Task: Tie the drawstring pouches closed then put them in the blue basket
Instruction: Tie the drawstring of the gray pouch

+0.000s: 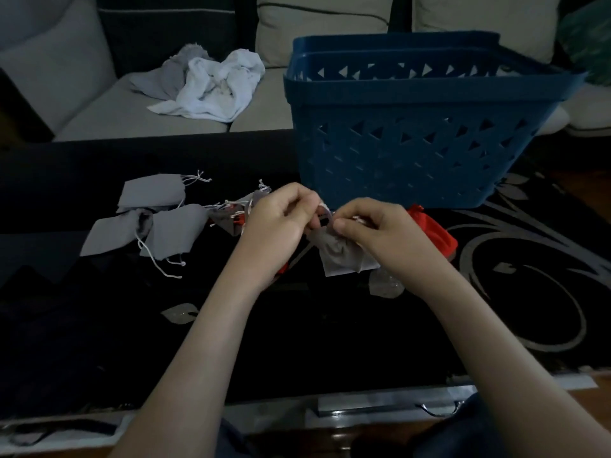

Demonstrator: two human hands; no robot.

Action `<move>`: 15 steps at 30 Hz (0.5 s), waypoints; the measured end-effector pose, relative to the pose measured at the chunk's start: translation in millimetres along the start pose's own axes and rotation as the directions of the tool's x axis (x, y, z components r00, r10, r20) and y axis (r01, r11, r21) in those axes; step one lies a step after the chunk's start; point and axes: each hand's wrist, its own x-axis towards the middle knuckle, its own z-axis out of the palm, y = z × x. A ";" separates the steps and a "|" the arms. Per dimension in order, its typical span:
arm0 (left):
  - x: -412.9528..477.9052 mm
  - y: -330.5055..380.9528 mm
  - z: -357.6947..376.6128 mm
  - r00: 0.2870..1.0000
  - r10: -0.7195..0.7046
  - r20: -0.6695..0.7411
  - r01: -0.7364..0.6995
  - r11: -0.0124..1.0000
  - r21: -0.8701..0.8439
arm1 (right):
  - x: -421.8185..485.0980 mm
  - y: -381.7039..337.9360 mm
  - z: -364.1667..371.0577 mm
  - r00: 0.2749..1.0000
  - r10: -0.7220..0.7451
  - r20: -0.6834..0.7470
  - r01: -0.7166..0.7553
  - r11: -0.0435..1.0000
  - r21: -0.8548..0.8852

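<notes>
I hold a grey drawstring pouch [340, 256] just above the black table, in front of the blue basket [413, 153]. My left hand [281, 219] and my right hand [373, 226] each pinch its white drawstring at the gathered neck. Several flat grey pouches [155, 223] with loose white strings lie to the left. A red pouch [429, 233] lies behind my right hand, partly hidden. Another bit of red shows under my left wrist.
The black table [99, 325] has grey leaf patterns. Behind it stands a grey sofa with crumpled white and grey cloth [211, 84]. The table's near edge and a metal strip [380, 404] are at the bottom.
</notes>
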 end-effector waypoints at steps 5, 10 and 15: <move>-3.1 8.5 10.5 0.998 0.067 -0.016 -0.069 0.977 -0.200 | -2.6 -6.5 7.0 0.999 -0.025 0.048 0.014 0.973 0.232; 1.9 -1.7 4.9 0.956 0.196 -0.220 -0.178 0.979 0.099 | -1.8 -13.0 16.4 0.994 0.029 -0.110 0.020 0.907 0.421; 1.0 -6.7 6.2 0.979 0.146 -0.139 -0.123 0.978 0.167 | -0.2 -10.9 22.0 0.982 0.074 -0.175 0.021 0.873 0.487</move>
